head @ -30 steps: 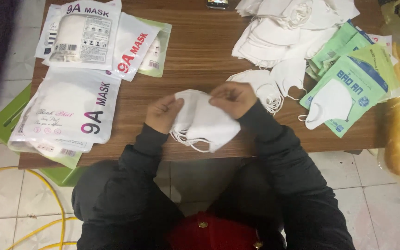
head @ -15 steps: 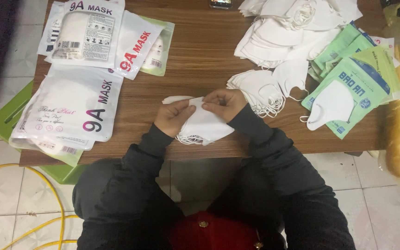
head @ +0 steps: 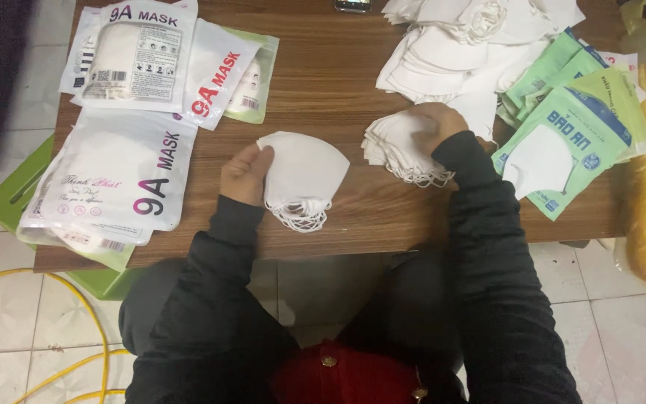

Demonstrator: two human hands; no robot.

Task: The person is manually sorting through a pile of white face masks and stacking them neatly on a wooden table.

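Two hands: left hand (head: 244, 173) holds mask stack (head: 302, 173), right hand (head: 437, 123) on mask pile (head: 398, 146).

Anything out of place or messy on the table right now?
Mostly orderly. The large white mask pouches at the wooden table's left front corner overhang the edge. The left hand holds a white fabric mask stack.
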